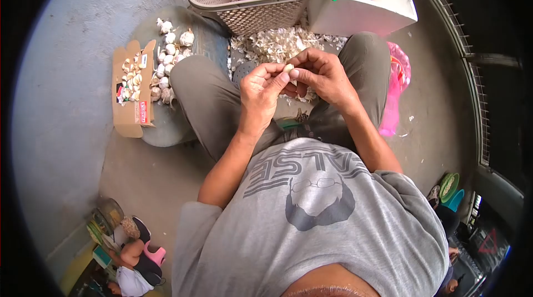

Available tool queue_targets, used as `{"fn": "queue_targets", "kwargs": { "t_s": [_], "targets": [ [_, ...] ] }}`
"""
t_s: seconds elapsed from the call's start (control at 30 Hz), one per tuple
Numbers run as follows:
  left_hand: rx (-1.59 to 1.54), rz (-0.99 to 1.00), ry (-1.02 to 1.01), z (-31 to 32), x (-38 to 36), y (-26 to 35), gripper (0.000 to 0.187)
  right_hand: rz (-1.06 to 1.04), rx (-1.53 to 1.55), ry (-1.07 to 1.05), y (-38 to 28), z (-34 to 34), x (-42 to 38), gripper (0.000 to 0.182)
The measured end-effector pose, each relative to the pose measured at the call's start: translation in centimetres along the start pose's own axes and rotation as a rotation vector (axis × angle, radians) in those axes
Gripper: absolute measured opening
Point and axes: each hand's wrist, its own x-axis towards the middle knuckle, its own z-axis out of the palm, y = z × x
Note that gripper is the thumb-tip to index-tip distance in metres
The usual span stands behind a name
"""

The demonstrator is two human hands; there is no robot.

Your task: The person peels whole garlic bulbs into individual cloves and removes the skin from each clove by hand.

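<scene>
Plainly, the red label [144,112] on the cardboard box [129,123], at the box's near right corner, seems to read "FRAGILE", though its smaller print is too fine to make out. Large dark lettering [319,162] crosses the grey shirt [250,241]; folds hide some of it, but "ALSE" appears legible.

Both forearms reach forward over the lap, and the left hand [259,96] and right hand [323,77] meet between the knees, wrists bent inward, fingers curled. Thumbs and forefingers are pinched nearly together, with a pale garlic clove [288,68] held at the tips where the two hands join.

Loose garlic cloves [133,78] lie in the cardboard box, at the left edge of a round bluish surface [166,137]; whole garlic bulbs [164,82] sit just beside the box's right edge. Beyond the hands, papery peelings [277,44] heap at the near edge of a perforated basket [261,12].
</scene>
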Motion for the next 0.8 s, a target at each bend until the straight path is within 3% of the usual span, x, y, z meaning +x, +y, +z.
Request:
{"fn": "queue_targets", "kwargs": {
  "t_s": [0.37, 0.53, 0.67, 0.8],
  "targets": [
    [-0.156, -0.107, 0.012, -1.4, -1.0, -4.0, 0.02, 0.008, 0.14, 0.083, 4.2, -0.2, -1.9, 0.005],
    [-0.024, -0.033, 0.04, -1.8, -0.7, -4.8, 0.022, 0.03, 0.02, 0.138, 3.9, 0.3, -1.6, 0.009],
    [-0.164, -0.186, -0.048, -2.6, -0.7, -4.3, 0.026, 0.013, -0.1, 0.112, 4.8, 0.2, -1.6, 0.011],
    [0.048, -0.118, -0.062, -2.1, -0.9, -4.3, 0.03, -0.041, -0.248, 0.132, 4.7, 0.7, -1.4, 0.01]
  ]
}}
